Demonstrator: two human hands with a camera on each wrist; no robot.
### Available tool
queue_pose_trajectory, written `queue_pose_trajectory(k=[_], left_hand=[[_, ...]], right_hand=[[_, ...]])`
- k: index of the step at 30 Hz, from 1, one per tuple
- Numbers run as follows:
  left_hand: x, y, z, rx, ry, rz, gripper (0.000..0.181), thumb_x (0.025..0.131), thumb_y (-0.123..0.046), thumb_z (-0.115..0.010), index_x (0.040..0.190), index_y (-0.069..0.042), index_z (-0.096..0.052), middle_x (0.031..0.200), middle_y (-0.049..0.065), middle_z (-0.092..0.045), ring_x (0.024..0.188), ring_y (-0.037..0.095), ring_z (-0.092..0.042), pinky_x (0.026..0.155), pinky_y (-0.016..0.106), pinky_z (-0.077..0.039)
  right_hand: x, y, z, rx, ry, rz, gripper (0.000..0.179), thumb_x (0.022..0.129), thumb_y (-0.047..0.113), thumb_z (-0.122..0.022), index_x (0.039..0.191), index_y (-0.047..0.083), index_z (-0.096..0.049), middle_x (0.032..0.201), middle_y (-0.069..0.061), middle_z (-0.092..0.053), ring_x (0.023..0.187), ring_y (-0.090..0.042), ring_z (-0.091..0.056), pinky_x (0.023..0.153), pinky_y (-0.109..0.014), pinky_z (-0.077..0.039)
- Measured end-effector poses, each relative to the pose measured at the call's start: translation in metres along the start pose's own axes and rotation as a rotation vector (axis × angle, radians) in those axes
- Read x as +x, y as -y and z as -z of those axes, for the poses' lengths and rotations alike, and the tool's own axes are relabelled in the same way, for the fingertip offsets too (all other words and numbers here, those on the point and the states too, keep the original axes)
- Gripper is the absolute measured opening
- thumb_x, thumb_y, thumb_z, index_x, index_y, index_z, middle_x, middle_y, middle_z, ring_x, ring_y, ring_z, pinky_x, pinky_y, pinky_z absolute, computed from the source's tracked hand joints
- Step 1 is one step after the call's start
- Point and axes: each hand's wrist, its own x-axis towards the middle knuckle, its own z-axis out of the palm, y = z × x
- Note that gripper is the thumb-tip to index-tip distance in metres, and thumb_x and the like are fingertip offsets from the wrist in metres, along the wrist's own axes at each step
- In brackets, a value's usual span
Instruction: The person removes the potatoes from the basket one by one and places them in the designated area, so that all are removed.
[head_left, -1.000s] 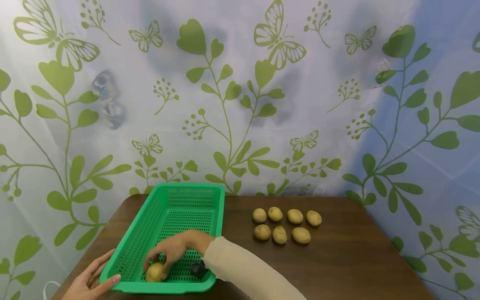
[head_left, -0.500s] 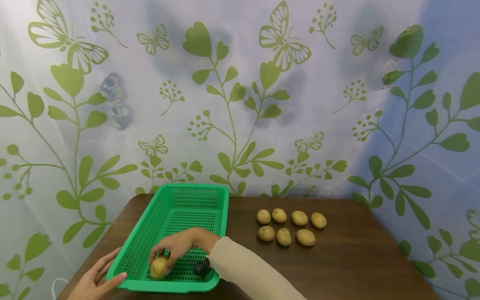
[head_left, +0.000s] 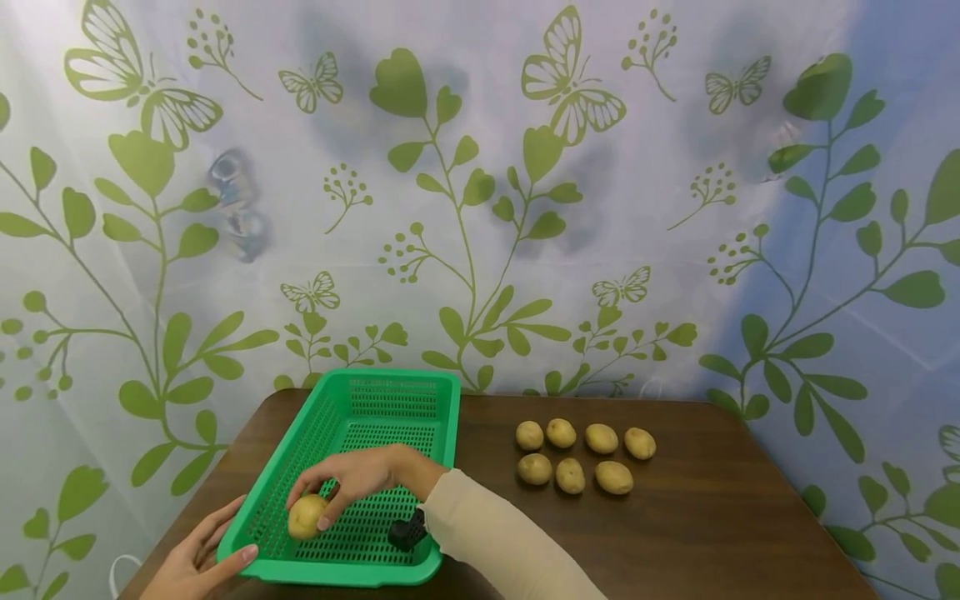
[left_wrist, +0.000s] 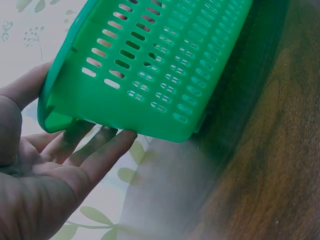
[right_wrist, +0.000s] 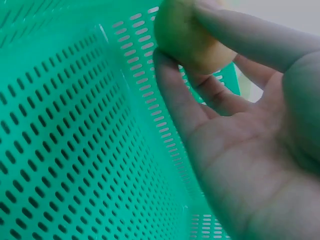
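My right hand pinches a yellow potato between thumb and fingers, inside the front left part of a green plastic basket. In the right wrist view, the potato sits at the fingertips, above the slotted basket floor. At the basket's front left corner, my left hand grips the rim. The left wrist view has its thumb at the rim and the other fingers against the outer side wall. Apart from the held potato, the visible basket floor bears no potatoes.
Several potatoes lie in two rows on the dark wooden table, right of the basket. A black device is worn at the right wrist. Behind the table hangs a white curtain with green leaves and butterflies.
My right hand has raised the potato from low near the basket's front wall and shifted it slightly left. The left hand stays at the corner. The head view has shifted a little.
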Motion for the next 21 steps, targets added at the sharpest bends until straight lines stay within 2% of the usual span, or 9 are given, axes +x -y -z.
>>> queue_pose_trajectory(k=[5, 10, 14, 21], left_hand=[[0.000, -0.001, -0.002, -0.077, 0.070, -0.049, 0.047, 0.110, -0.010, -0.054, 0.139, -0.041, -0.033, 0.127, -0.030, -0.055, 0.115, 0.011, -0.066, 0.093, 0.041, -0.058], [-0.002, -0.003, -0.003, -0.147, 0.111, -0.105, 0.048, 0.110, -0.006, -0.049, 0.134, -0.047, -0.042, 0.131, -0.027, -0.057, 0.117, 0.014, -0.065, 0.094, 0.041, -0.057], [-0.004, -0.002, -0.002, -0.141, 0.091, -0.113, 0.048, 0.110, -0.005, -0.050, 0.134, -0.047, -0.043, 0.130, -0.027, -0.058, 0.116, 0.013, -0.066, 0.092, 0.040, -0.058], [-0.004, -0.001, -0.004, -0.104, 0.015, -0.064, 0.047, 0.108, -0.008, -0.056, 0.138, -0.040, -0.038, 0.126, -0.027, -0.059, 0.113, 0.013, -0.067, 0.091, 0.041, -0.058]], right_hand=[[-0.005, 0.007, 0.004, -0.001, -0.020, 0.032, 0.048, 0.093, -0.011, -0.071, 0.138, 0.001, -0.060, 0.119, 0.006, -0.061, 0.112, -0.004, -0.056, 0.098, -0.023, -0.050], [-0.008, 0.010, 0.006, -0.029, -0.040, 0.041, 0.049, 0.092, -0.010, -0.073, 0.139, 0.000, -0.059, 0.119, 0.007, -0.061, 0.112, -0.003, -0.055, 0.098, -0.022, -0.050], [-0.015, 0.015, 0.010, -0.034, -0.049, 0.043, 0.048, 0.092, -0.009, -0.074, 0.137, 0.000, -0.059, 0.120, 0.006, -0.060, 0.112, -0.004, -0.055, 0.098, -0.023, -0.050], [-0.039, 0.015, 0.018, -0.065, -0.088, 0.049, 0.048, 0.092, -0.008, -0.074, 0.137, -0.001, -0.058, 0.124, 0.002, -0.060, 0.111, -0.005, -0.057, 0.098, -0.024, -0.050]])
